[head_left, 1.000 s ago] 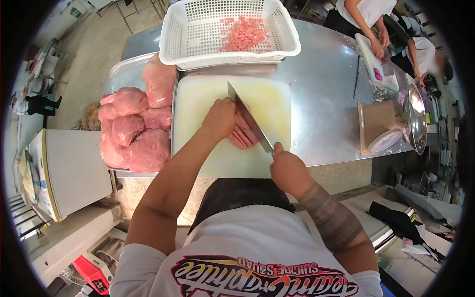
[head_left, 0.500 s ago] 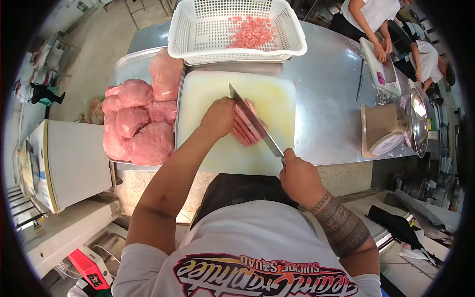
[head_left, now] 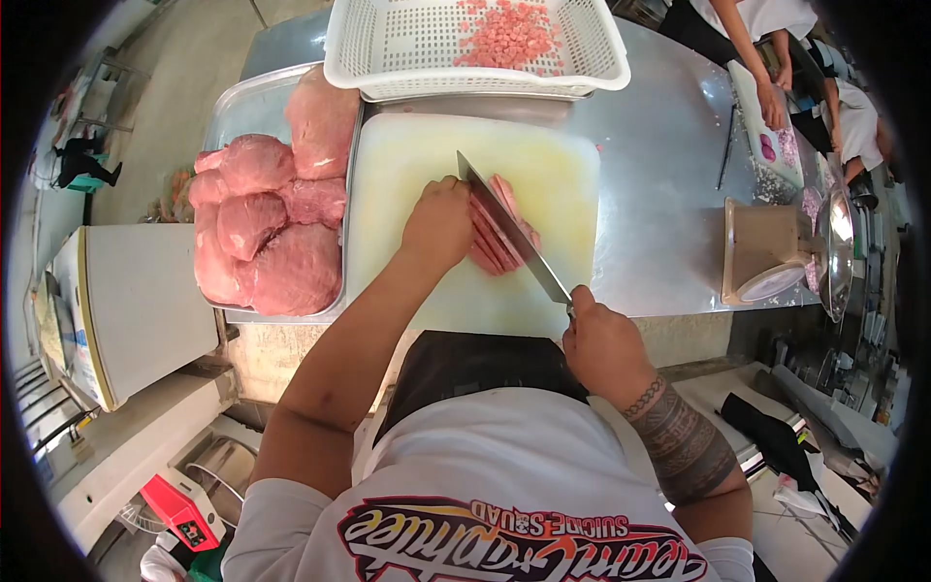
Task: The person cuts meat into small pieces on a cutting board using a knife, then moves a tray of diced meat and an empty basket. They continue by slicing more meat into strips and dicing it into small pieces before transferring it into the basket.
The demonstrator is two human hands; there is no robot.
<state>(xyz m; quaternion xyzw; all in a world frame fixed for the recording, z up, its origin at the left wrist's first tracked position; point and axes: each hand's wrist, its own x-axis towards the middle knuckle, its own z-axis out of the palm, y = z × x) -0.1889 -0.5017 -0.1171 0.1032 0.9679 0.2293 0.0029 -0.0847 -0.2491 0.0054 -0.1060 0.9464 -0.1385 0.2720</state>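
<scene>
My right hand [head_left: 605,345] is closed round the handle of a large kitchen knife [head_left: 524,239]. Its long blade slants up and left across strips of raw pink meat [head_left: 493,254], with meat on both sides of it. Curled fingers of my left hand [head_left: 438,223] press on the left side of these strips, close beside the blade; the fingertips are partly hidden. Under the meat lies a white, yellow-stained cutting board [head_left: 398,155].
A metal tray [head_left: 242,92] of large raw meat pieces [head_left: 281,257] stands left. Beyond the board is a white perforated basket [head_left: 475,85] with diced meat [head_left: 506,37]. At right are a weighing scale [head_left: 761,247] and a co-worker's hands [head_left: 773,92] at another board [head_left: 752,107].
The view has shifted slightly, so the table things sit higher and farther apart. Both hands keep their grips, and the blade still lies across the meat at much the same slant.
</scene>
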